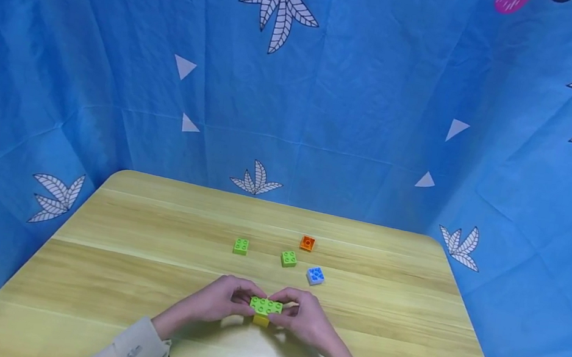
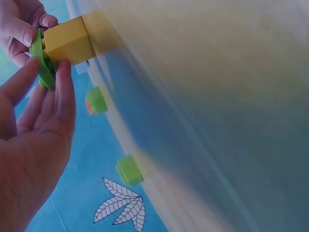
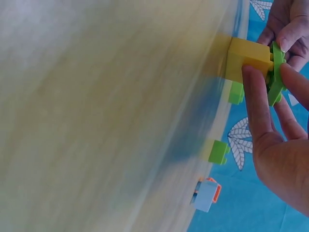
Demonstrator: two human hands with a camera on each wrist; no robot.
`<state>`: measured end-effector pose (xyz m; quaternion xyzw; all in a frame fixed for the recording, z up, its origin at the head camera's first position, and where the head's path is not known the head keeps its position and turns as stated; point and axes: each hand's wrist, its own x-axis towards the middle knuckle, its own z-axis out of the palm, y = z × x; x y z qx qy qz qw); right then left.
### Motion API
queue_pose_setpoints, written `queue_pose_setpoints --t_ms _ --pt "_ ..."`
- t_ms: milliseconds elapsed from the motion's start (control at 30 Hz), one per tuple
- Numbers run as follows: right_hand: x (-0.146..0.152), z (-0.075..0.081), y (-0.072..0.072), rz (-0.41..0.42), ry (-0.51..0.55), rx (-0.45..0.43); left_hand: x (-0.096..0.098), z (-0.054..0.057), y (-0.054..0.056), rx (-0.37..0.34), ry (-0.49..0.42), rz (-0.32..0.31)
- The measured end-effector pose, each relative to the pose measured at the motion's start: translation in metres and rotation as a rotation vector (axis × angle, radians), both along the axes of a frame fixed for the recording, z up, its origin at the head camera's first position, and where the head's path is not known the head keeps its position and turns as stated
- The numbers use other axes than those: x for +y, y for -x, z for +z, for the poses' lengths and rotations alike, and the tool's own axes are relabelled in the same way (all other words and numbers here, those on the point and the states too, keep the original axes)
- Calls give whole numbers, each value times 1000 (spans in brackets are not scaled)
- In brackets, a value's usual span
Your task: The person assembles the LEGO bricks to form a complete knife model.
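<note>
Green plate (image 1: 265,307) lay studs up over the yellow block (image 1: 261,321), between the hands, at the near middle of the table (image 1: 162,228). From left to right: the left hand (image 1: 216,302) gripped the plate's left end with thumb and fingers; beyond lay a left green brick (image 1: 240,247), a right green brick (image 1: 288,259) and an orange brick (image 1: 307,243); the right hand (image 1: 308,319) gripped the plate's right end likewise; past it lay a blue brick (image 1: 315,276). The step in hand appeared to be seating plate on block; the next move would call for alignment, then even downward pressure. Both wrist views showed a gap beneath the plate, suggesting incomplete seating; the head view hid it, but showed the plate's studded top.
</note>
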<state>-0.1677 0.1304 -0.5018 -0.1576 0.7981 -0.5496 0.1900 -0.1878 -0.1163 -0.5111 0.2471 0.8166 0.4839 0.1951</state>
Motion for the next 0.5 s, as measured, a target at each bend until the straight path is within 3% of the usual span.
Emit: queue_pose_setpoints --t_ms 500 --pt "-5 1 -5 -48 -45 33 1 3 1 31 1 -19"
